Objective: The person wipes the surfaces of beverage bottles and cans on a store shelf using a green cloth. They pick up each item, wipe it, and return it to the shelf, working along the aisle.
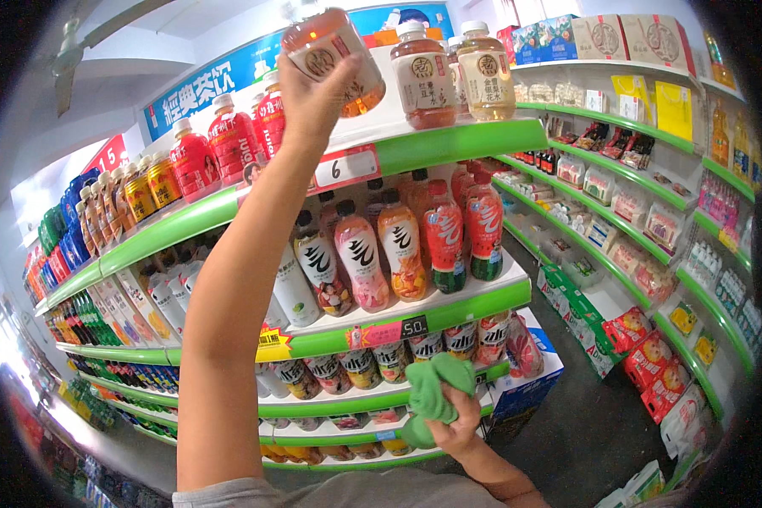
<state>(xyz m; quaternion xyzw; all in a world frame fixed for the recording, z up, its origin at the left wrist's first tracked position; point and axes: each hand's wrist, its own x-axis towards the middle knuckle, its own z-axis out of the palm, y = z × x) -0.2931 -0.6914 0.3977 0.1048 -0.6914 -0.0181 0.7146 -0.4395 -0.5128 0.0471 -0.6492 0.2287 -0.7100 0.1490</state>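
Observation:
My left hand (315, 97) is raised above the top shelf, its fingers wrapped round a clear plastic drink bottle (347, 51) of amber liquid with a pale label. The bottle is tilted, and its cap lies near the upper edge of the view. Low in front of the shelves, my right hand (455, 419) grips a bunched green cloth (440, 385). Right of the raised bottle, on the top shelf (516, 140), stand a similar bottle with reddish liquid (423, 80) and one with yellowish liquid (485, 72). Red-labelled bottles (231, 140) stand to the left of my forearm.
Below, a shelf holds colourful drink bottles (400, 245), with cans (391, 362) underneath. Across the aisle floor (559, 423) runs a shelf of packaged goods (626, 203). Green cartons (580, 317) and red packages (652, 364) lie along its foot. A blue box (525, 377) stands at the shelf end.

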